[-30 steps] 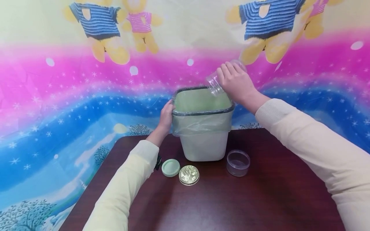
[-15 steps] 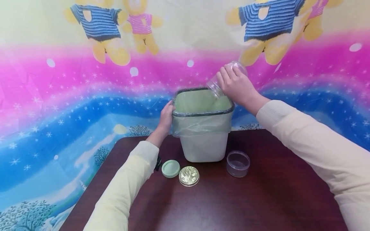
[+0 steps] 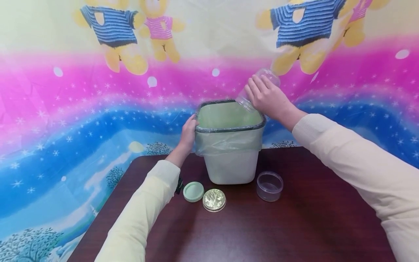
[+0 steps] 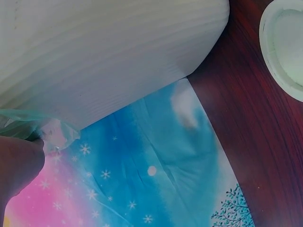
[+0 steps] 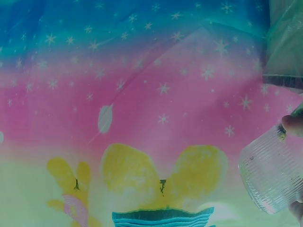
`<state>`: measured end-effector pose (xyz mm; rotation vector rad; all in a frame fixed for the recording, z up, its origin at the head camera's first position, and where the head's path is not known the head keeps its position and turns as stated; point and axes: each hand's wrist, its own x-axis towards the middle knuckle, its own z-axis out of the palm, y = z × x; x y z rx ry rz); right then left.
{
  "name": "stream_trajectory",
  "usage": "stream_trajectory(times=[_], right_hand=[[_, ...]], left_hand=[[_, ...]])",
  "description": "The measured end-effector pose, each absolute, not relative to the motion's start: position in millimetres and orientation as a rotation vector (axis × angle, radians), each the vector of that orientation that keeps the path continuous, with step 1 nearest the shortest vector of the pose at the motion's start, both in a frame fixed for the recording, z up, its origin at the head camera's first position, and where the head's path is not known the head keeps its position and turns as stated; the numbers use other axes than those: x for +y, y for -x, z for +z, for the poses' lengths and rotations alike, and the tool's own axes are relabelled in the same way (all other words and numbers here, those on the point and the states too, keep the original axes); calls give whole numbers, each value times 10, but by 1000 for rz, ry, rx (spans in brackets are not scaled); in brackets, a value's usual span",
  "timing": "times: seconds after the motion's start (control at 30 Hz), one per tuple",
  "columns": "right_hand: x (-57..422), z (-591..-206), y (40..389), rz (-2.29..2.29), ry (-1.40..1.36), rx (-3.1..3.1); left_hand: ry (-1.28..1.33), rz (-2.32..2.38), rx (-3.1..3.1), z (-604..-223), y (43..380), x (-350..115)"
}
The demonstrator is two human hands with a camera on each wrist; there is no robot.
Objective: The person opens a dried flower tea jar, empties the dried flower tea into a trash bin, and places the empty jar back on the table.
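Observation:
In the head view, my right hand (image 3: pixel 270 100) grips a clear ribbed jar (image 3: pixel 244 101), tilted with its mouth down over the right side of a white trash bin (image 3: pixel 230 167). The jar's base points up and away to the right; the right wrist view shows the jar's ribbed wall (image 5: pixel 270 175) with fingertips on it. My left hand (image 3: pixel 188 134) holds the bin's left rim, over a thin translucent bag (image 3: pixel 229 142) folded down outside the dark rim. In the left wrist view, a finger (image 4: pixel 21 161) lies against the crumpled bag. The bin's bottom is hidden.
On the dark wooden table (image 3: pixel 248 233), a pale green lid (image 3: pixel 193 191) and a shiny gold lid (image 3: pixel 214 199) lie in front of the bin. A clear round tub (image 3: pixel 270 186) stands to its right. A printed cloth (image 3: pixel 147 105) hangs close behind the table.
The jar has tipped slightly steeper, its mouth a little lower over the bin. My left hand keeps its hold on the rim, and the things on the table have not moved.

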<state>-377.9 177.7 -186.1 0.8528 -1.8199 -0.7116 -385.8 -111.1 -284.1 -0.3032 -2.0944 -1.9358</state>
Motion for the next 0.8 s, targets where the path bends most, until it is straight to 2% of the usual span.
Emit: stream_trajectory(times=[0.8], right_hand=[[1749,-1835,3838,-908,-971,-1520]], left_hand=[[308,-1915,-2123,-2826,3852,-1113]])
